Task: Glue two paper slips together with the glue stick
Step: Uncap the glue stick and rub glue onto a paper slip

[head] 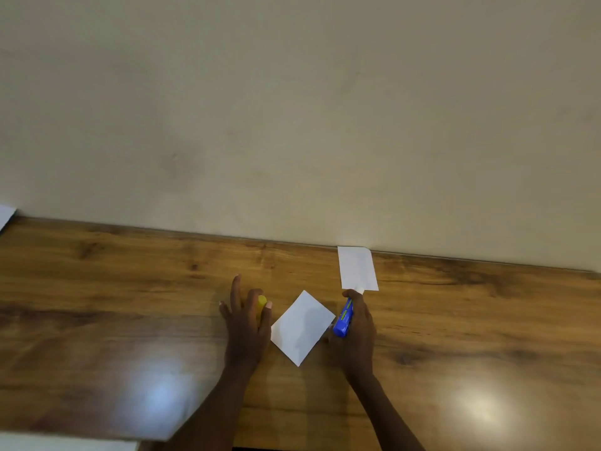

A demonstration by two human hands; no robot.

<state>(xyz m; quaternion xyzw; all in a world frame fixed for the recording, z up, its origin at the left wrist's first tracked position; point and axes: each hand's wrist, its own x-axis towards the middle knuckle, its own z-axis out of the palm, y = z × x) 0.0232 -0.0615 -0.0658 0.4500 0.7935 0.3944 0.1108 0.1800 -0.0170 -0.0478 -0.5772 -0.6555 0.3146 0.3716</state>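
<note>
Two white paper slips lie on the wooden table. The near slip (301, 327) sits turned like a diamond between my hands. The far slip (357, 267) lies by the wall, just beyond my right hand. My right hand (356, 330) grips the blue glue stick (344, 319), its white tip pointing toward the far slip's near edge. My left hand (247, 323) rests on the table with its fingers curled over the yellow cap (262, 302), left of the near slip.
The wooden table (130, 288) runs along a plain beige wall (292, 109). A white sheet corner (6, 214) shows at the far left edge. A pale surface (65, 444) lies at the bottom left, below the table's front edge.
</note>
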